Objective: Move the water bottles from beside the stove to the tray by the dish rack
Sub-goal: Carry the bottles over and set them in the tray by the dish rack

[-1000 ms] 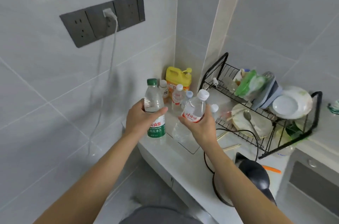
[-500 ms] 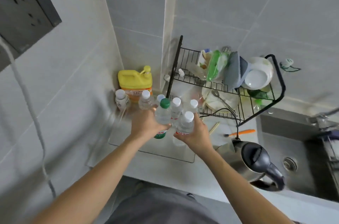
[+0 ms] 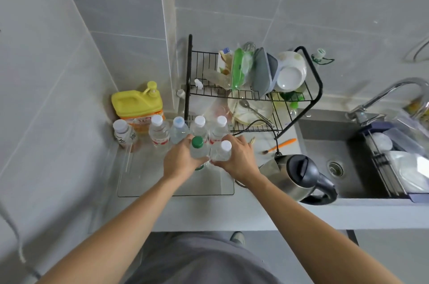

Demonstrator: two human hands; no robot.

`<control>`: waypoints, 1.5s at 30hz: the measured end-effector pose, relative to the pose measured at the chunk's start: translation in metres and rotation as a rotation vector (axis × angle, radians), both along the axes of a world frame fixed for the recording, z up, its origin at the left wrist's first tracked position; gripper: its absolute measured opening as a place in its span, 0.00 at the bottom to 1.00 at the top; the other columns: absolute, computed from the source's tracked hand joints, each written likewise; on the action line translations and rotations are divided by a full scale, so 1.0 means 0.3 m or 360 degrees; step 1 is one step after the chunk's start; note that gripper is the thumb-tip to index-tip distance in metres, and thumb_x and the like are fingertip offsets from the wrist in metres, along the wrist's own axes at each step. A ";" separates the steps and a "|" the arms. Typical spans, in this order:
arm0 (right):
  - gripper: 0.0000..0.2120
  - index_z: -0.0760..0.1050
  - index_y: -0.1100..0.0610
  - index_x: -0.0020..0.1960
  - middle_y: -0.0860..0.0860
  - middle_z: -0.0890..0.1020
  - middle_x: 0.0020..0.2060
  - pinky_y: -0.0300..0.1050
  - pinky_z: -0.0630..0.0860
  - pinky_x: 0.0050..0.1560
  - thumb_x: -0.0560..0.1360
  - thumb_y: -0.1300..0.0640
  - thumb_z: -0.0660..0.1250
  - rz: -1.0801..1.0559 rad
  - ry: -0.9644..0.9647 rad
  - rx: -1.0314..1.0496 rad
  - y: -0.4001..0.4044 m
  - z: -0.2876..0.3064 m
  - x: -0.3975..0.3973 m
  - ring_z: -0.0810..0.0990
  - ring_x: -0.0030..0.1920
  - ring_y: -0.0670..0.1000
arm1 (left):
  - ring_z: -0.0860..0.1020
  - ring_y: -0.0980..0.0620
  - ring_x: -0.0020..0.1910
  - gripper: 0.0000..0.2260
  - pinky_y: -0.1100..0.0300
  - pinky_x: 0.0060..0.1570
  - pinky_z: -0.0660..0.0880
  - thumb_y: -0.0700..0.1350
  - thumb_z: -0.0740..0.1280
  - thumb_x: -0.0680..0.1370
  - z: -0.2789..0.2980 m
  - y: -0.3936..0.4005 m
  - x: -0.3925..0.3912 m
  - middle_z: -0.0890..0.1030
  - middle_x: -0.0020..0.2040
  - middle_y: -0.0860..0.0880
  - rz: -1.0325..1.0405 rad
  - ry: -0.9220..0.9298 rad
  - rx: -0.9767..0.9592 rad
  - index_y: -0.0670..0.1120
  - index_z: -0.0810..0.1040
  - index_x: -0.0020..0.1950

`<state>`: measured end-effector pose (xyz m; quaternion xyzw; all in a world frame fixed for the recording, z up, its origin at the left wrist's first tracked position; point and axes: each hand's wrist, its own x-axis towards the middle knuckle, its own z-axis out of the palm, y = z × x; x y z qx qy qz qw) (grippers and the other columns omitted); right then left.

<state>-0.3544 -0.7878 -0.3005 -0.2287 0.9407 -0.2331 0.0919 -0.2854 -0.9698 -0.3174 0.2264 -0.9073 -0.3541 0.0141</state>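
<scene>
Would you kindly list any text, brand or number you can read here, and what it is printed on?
None can be read with confidence.
Leftmost white-capped bottle: large dark characters, too blurred.
Red-labelled water bottles: print too small.
Yellow jug: orange label, unreadable.
Green-capped bottle in the left hand: label hidden.

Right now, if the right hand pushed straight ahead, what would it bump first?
Probably the white-capped water bottle just behind the bottle it holds; the right hand points toward the dish rack beyond. Depth is hard to judge.

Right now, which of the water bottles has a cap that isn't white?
The green-capped bottle, held in the left hand. It stands in the front row beside the white-capped bottle in the right hand; the others behind have white or pale caps.
</scene>
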 end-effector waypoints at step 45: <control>0.16 0.78 0.58 0.60 0.53 0.78 0.55 0.50 0.74 0.49 0.74 0.57 0.77 0.0572 0.0205 0.0064 -0.013 0.114 -0.114 0.78 0.58 0.59 | 0.82 0.41 0.43 0.15 0.42 0.42 0.78 0.43 0.78 0.76 0.087 -0.048 -0.041 0.71 0.62 0.56 -0.0618 0.0163 -0.0335 0.49 0.75 0.57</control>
